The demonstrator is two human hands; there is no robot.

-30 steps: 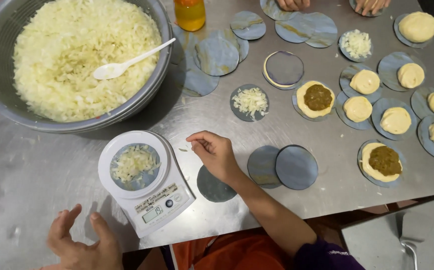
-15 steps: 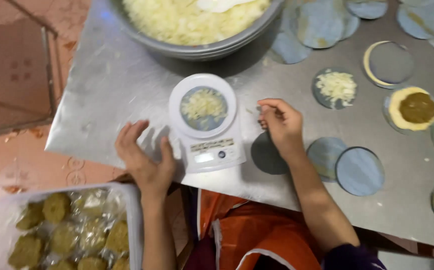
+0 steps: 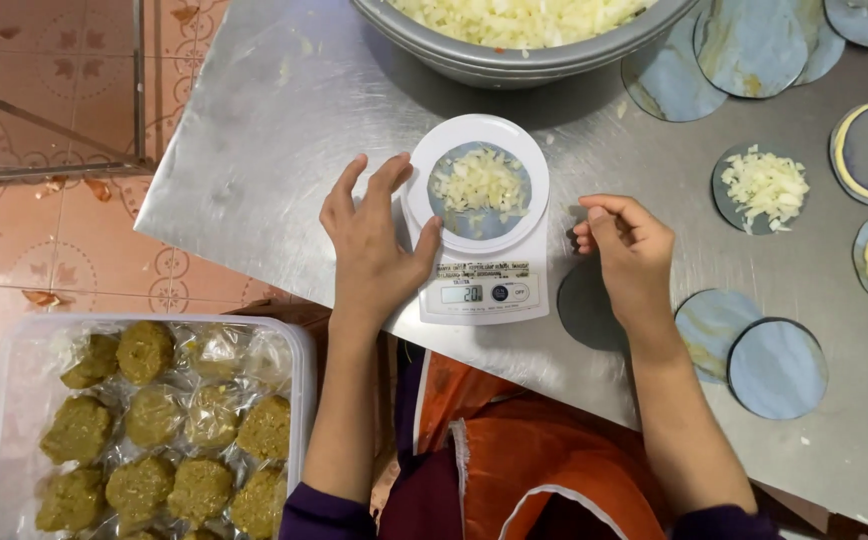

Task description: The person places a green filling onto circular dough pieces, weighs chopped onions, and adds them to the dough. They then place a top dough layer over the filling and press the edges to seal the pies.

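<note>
The left hand (image 3: pixel 374 245) has moved from the table edge onto the scale (image 3: pixel 479 225).

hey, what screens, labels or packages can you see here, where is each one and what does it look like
Scale screen: small pale rectangular display on the front of the white kitchen scale, beside the left hand.
Scale label: thin strip of dark print above the display, below the round pan.
Plastic container: clear, rectangular, white-rimmed, lower left beside the table, lined with film and holding green-brown patties.

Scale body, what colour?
White, seen in the head view: the scale is white under a blue-grey disc of chopped filling; left hand touches it.
</note>
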